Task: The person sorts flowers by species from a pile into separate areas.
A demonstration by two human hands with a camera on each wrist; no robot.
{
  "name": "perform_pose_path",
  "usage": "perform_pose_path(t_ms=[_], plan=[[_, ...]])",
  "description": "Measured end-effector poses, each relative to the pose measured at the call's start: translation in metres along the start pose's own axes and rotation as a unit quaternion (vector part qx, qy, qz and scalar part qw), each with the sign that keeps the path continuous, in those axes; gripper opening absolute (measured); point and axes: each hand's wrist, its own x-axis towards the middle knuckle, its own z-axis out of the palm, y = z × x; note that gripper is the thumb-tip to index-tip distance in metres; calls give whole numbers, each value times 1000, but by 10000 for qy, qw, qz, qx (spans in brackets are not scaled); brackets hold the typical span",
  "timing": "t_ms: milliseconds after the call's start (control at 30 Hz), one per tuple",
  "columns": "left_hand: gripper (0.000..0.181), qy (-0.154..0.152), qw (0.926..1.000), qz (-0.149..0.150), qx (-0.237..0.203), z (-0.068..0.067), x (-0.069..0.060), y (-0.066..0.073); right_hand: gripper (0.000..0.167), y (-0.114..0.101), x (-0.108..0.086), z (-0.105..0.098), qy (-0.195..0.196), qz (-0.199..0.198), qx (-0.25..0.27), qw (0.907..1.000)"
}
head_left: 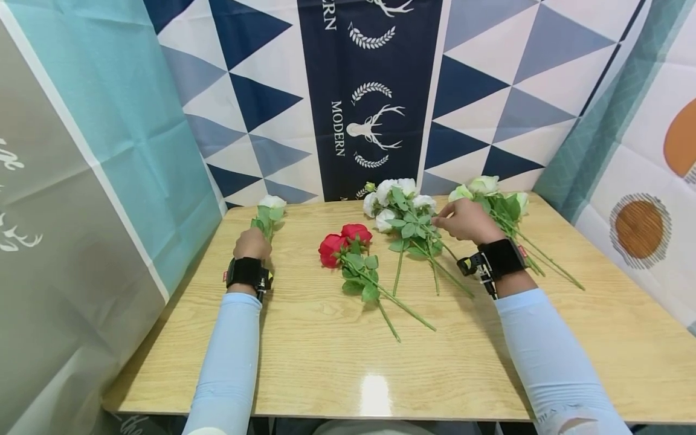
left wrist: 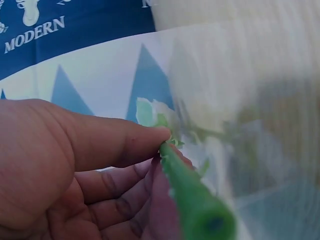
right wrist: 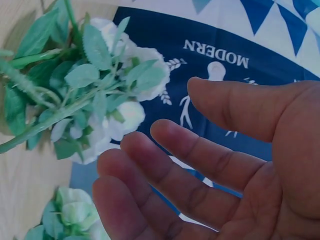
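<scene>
My left hand [head_left: 252, 244] is at the far left of the table, with the green stem [left wrist: 187, 185] of a white rose [head_left: 273, 202] pinched between thumb and fingers. The stem's cut end points at the left wrist camera. Beside the bunch of white flowers [head_left: 387, 193], my right hand [head_left: 470, 222] hovers with fingers loosely bent and apart. In the right wrist view nothing lies between its thumb and fingers, and the bunch's leaves [right wrist: 82, 75] are just past the fingertips. Two red roses [head_left: 333, 249] with leafy stems lie at the middle of the table.
Pale green-white roses [head_left: 483, 185] lie at the back right, partly behind my right hand, their stems reaching toward the front right. The wooden table [head_left: 304, 362] meets patterned cloth [head_left: 375, 78] at its back and sides.
</scene>
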Motion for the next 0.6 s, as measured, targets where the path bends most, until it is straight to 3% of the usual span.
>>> perform_pose_path(t_ms=[200,367,600], plan=[[15,301,9985,338,-294,-12,-6,9,39,-11,-4,-2,202,-205,-165,9995],[24,587,9945,613,-607,-22,-14,29,40,-20,-7,-5,269,-308,-234,9989],[44,815,9829,1399,-875,-29,-31,55,42,-30,-10,2,251,-633,71,9977]])
